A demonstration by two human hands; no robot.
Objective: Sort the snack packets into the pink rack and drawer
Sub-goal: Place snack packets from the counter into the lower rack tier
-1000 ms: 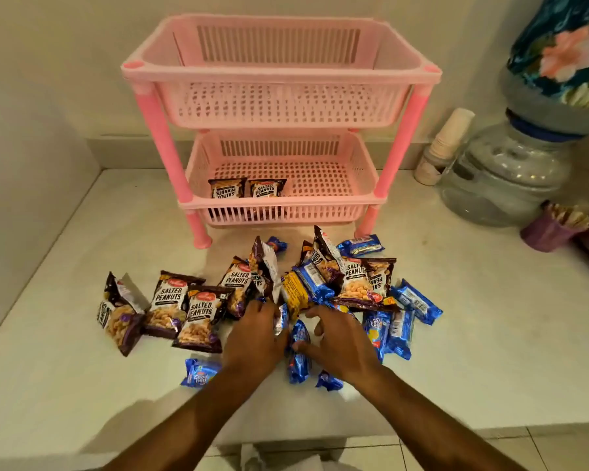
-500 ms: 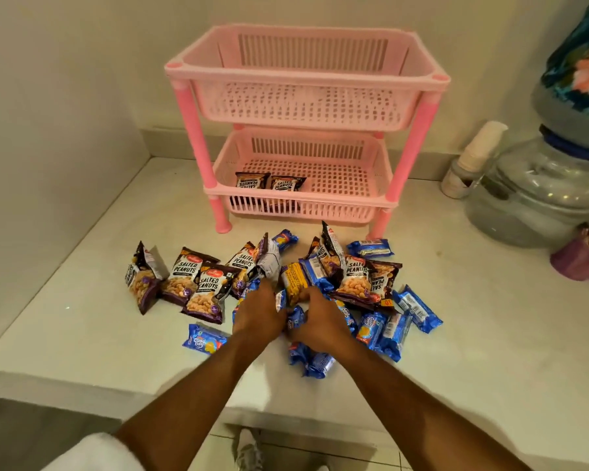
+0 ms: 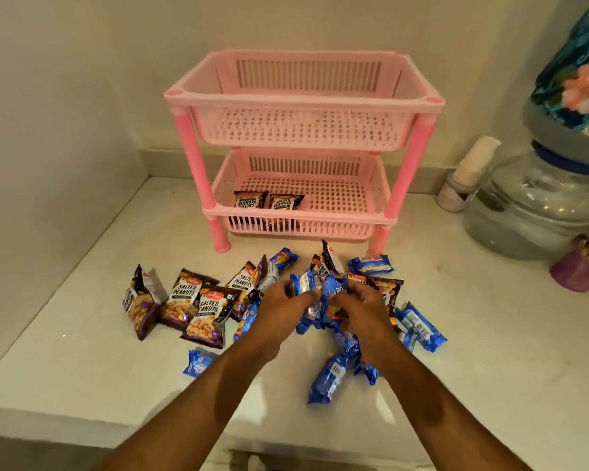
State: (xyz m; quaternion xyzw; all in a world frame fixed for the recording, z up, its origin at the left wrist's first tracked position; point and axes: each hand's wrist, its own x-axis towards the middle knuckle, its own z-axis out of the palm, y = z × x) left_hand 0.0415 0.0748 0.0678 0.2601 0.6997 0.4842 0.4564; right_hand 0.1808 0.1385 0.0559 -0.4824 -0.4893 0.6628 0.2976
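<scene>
Fingers (image 3: 306, 300) of both hands around blue packets (image 3: 320, 300)

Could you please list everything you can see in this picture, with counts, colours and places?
Rack: one, pink, two tiers, against the wall.
Peanut packets in rack: two, brown, bottom tier.
Peanut packets: several, brown, counter left.
Biscuit packets: many, blue, counter centre and right.
Counter: one, white.
Water jar: one, clear, right.
Paper cups: one stack, white, beside jar.
Purple cup: one, far right.
Left hand, right hand: gathering blue packets.

Both hands (image 3: 323, 309) have lifted a bunch of blue packets (image 3: 320, 300) off the pile.
</scene>
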